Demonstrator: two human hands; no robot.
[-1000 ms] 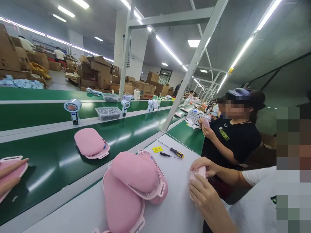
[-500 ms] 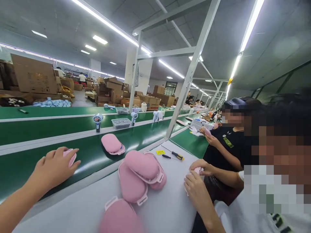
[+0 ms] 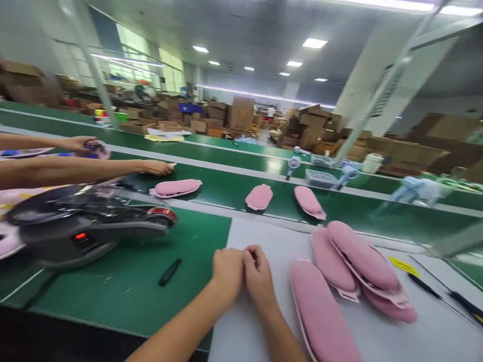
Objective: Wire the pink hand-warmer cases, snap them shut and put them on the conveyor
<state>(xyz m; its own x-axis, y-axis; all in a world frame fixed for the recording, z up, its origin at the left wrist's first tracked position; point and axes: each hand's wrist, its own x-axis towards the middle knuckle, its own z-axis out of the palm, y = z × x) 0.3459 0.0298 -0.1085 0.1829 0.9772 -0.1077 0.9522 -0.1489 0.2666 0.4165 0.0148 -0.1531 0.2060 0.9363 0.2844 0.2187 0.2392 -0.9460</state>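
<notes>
My left hand [image 3: 228, 271] and my right hand [image 3: 258, 274] meet above the white sheet's left edge, fingers curled. Both are closed; anything between them is hidden. Close by on the right lies a pink padded, oval piece [image 3: 320, 311] with a pale rim. Past it, several similar pieces form an overlapping pile, topped by one pink piece [image 3: 362, 256]. A dark-handled screwdriver [image 3: 169, 272] rests on the green surface, left of my left hand.
A pink piece [image 3: 259, 197] and others lie on the green belt [image 3: 222, 193] ahead. Another person's hand [image 3: 158, 167] reaches over the belt. A black device with a red light [image 3: 90, 236] is at left. More screwdrivers and a yellow label [image 3: 404, 266] lie right.
The view has swung left. My left hand has come back from over the belt, where it had a small pink piece under its fingers, and is now against my right hand.
</notes>
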